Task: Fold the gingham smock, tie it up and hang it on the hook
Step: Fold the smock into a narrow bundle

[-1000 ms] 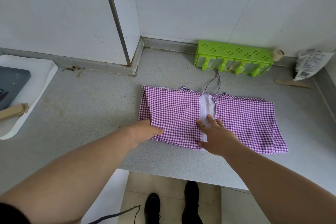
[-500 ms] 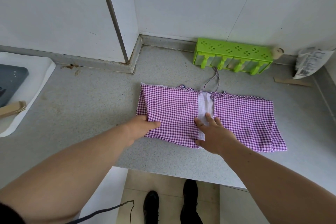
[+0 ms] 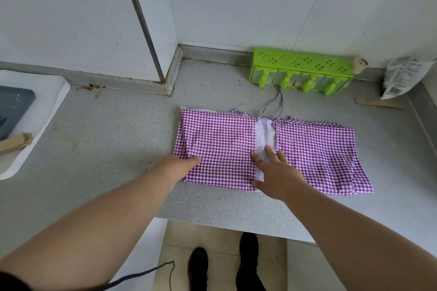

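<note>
The purple-and-white gingham smock (image 3: 222,149) lies folded flat in a wide rectangle on the grey counter (image 3: 113,139). A pale inner strip runs down its middle. Its tie strings (image 3: 275,104) form a loop beyond its far edge, toward the green rack. My left hand (image 3: 182,168) is at the smock's near left corner, thumb on top of the cloth and fingers hidden under it, pinching that edge. My right hand (image 3: 276,172) lies flat with fingers spread, pressing on the pale strip at the near edge. No hook is in view.
A green plastic rack (image 3: 300,71) stands against the back wall behind the smock. A crumpled packet (image 3: 402,78) leans in the right corner. A white tray (image 3: 35,111) with a dark object sits at the left. The counter's front edge is just below my hands.
Both hands stay at nearly the same spots on the smock. The view has shifted slightly.
</note>
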